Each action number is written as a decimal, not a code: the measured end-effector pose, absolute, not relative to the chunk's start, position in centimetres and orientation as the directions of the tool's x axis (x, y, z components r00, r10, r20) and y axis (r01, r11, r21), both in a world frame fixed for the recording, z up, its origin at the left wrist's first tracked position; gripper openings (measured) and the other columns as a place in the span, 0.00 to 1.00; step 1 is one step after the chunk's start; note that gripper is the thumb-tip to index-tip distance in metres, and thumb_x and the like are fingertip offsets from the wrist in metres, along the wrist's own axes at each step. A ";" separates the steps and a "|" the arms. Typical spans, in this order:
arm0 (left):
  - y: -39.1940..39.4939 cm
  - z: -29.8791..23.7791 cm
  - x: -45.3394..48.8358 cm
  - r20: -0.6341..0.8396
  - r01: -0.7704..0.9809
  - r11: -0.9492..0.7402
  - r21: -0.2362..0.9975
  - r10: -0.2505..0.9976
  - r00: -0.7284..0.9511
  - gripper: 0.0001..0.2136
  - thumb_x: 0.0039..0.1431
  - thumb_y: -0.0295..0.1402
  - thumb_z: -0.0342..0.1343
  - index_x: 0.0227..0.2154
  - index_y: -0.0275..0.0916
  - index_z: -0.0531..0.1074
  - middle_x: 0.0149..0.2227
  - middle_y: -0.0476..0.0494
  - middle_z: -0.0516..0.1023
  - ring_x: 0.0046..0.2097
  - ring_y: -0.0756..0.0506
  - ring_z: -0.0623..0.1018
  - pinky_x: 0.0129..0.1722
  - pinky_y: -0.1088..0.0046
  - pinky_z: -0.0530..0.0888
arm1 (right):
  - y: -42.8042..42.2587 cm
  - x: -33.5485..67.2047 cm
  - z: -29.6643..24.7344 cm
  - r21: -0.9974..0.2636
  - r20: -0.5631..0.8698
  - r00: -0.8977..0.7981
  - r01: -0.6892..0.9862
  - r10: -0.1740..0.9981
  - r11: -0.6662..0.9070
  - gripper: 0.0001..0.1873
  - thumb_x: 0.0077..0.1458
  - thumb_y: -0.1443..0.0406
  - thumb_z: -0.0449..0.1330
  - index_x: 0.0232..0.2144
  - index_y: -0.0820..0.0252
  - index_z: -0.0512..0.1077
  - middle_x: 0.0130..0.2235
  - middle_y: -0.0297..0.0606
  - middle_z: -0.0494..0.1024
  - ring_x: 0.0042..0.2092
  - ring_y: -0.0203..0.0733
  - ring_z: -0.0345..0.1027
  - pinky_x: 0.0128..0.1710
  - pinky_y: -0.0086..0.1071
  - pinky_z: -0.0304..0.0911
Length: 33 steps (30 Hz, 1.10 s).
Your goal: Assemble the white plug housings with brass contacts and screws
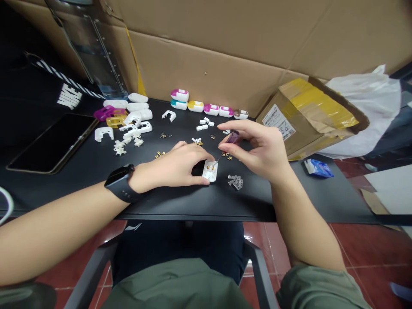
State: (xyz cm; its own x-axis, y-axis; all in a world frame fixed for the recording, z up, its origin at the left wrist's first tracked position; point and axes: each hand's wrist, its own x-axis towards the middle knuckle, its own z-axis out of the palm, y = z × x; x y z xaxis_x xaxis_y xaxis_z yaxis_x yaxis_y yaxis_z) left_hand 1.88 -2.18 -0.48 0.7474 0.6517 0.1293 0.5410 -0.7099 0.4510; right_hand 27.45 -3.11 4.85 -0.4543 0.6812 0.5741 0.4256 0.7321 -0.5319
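My left hand [175,165], with a black watch on its wrist, pinches a small white plastic shell [210,170] flat against the black table [96,163]. Brass parts sit inside the shell. My right hand [257,148] grips a small screwdriver with a purple handle [232,137], its thin tip pointing down into the shell. Loose brass contacts [160,153] lie scattered around both hands. A few clear plastic pieces [236,181] lie just right of the shell.
A row of finished coloured-and-white plugs [206,106] lines the cardboard wall behind. White and coloured shell halves [128,116] are piled at back left. A dark tablet [53,143] lies at left, a taped cardboard box [309,116] at right, a blue packet [317,168] beside it.
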 end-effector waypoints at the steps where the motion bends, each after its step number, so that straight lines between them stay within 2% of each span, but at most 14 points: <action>1: -2.2 -0.5 1.9 0.130 0.542 -0.709 0.452 0.653 0.746 0.27 0.68 0.54 0.67 0.63 0.46 0.77 0.63 0.40 0.83 0.65 0.32 0.79 0.65 0.54 0.67 | -3.1 27.2 4.7 -0.515 0.596 -0.426 0.447 0.680 0.731 0.15 0.65 0.60 0.74 0.53 0.53 0.86 0.42 0.36 0.89 0.34 0.38 0.80 0.42 0.33 0.81; 5: -2.2 -0.6 1.8 0.124 0.546 -0.708 0.448 0.654 0.747 0.27 0.68 0.53 0.67 0.64 0.46 0.77 0.65 0.40 0.82 0.65 0.32 0.80 0.66 0.53 0.66 | -3.2 26.2 4.3 -0.481 0.651 -0.358 0.489 0.670 0.728 0.11 0.63 0.58 0.76 0.46 0.53 0.88 0.36 0.33 0.88 0.30 0.36 0.76 0.38 0.32 0.79; 10: -2.1 -0.6 1.9 0.123 0.544 -0.709 0.449 0.652 0.748 0.28 0.68 0.55 0.67 0.63 0.45 0.77 0.64 0.40 0.83 0.63 0.32 0.81 0.66 0.52 0.67 | -3.2 25.8 4.0 -0.483 0.689 -0.280 0.510 0.669 0.712 0.10 0.60 0.57 0.78 0.41 0.55 0.88 0.34 0.33 0.87 0.28 0.36 0.75 0.34 0.32 0.76; 13: -2.1 -0.5 1.9 0.108 0.551 -0.706 0.445 0.653 0.749 0.27 0.69 0.54 0.66 0.63 0.45 0.77 0.64 0.39 0.83 0.64 0.31 0.80 0.66 0.52 0.67 | -2.9 26.3 4.1 -0.461 0.678 -0.370 0.459 0.635 0.759 0.13 0.65 0.58 0.74 0.50 0.54 0.88 0.39 0.35 0.90 0.31 0.37 0.79 0.37 0.33 0.78; 16: -2.1 -0.3 2.0 0.107 0.547 -0.707 0.449 0.650 0.752 0.27 0.68 0.53 0.67 0.63 0.45 0.77 0.64 0.40 0.83 0.65 0.31 0.79 0.66 0.52 0.67 | -2.9 26.9 4.5 -0.462 0.632 -0.477 0.401 0.611 0.791 0.20 0.71 0.60 0.66 0.61 0.55 0.83 0.49 0.40 0.91 0.41 0.42 0.85 0.42 0.35 0.80; 18: -2.0 -0.3 2.0 0.116 0.540 -0.709 0.454 0.648 0.753 0.27 0.68 0.53 0.68 0.62 0.45 0.78 0.63 0.40 0.84 0.64 0.32 0.80 0.65 0.52 0.67 | -3.0 27.3 4.8 -0.489 0.600 -0.494 0.397 0.630 0.777 0.21 0.72 0.60 0.64 0.63 0.54 0.82 0.49 0.40 0.91 0.42 0.43 0.86 0.43 0.35 0.81; 23: -1.9 -0.4 2.0 0.136 0.526 -0.719 0.454 0.639 0.757 0.26 0.68 0.55 0.67 0.61 0.45 0.79 0.62 0.40 0.84 0.65 0.32 0.79 0.63 0.54 0.66 | -2.8 27.6 5.0 -0.568 0.587 -0.416 0.400 0.695 0.719 0.14 0.67 0.60 0.71 0.53 0.55 0.87 0.41 0.38 0.91 0.37 0.43 0.85 0.43 0.36 0.82; 26: -1.9 -0.5 1.9 0.151 0.516 -0.727 0.452 0.633 0.759 0.26 0.69 0.56 0.66 0.60 0.46 0.79 0.61 0.40 0.84 0.64 0.33 0.80 0.62 0.56 0.66 | -2.5 27.5 4.7 -0.598 0.600 -0.342 0.409 0.723 0.689 0.10 0.63 0.58 0.75 0.44 0.56 0.88 0.38 0.37 0.90 0.35 0.42 0.83 0.38 0.34 0.80; 28: -1.9 -0.6 1.8 0.150 0.518 -0.726 0.452 0.634 0.758 0.26 0.69 0.56 0.66 0.60 0.46 0.79 0.61 0.40 0.84 0.63 0.33 0.80 0.62 0.56 0.66 | -2.3 27.3 4.5 -0.579 0.625 -0.298 0.444 0.722 0.684 0.12 0.58 0.55 0.78 0.38 0.55 0.88 0.34 0.35 0.88 0.32 0.40 0.79 0.35 0.33 0.77; 30: -1.9 -0.6 1.8 0.146 0.520 -0.725 0.452 0.635 0.758 0.27 0.68 0.57 0.66 0.61 0.45 0.79 0.61 0.39 0.84 0.63 0.33 0.81 0.62 0.56 0.67 | -2.1 27.2 4.3 -0.545 0.653 -0.284 0.469 0.702 0.696 0.13 0.56 0.53 0.80 0.36 0.55 0.88 0.32 0.34 0.87 0.30 0.38 0.76 0.33 0.32 0.75; 33: -1.8 -0.5 1.8 0.145 0.521 -0.722 0.455 0.638 0.757 0.28 0.68 0.57 0.66 0.61 0.45 0.79 0.60 0.39 0.84 0.61 0.33 0.81 0.62 0.55 0.67 | -1.9 27.1 4.2 -0.523 0.666 -0.297 0.468 0.684 0.712 0.14 0.58 0.54 0.78 0.40 0.55 0.89 0.32 0.34 0.87 0.29 0.37 0.74 0.33 0.32 0.73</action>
State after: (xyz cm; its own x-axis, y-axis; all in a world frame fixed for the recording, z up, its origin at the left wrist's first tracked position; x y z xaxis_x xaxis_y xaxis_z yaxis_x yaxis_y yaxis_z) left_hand 1.81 -1.82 -0.52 0.7567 0.6376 0.1445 0.5215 -0.7220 0.4548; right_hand 27.13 -1.94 4.17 -0.2967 0.6840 0.6664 0.4679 0.7124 -0.5230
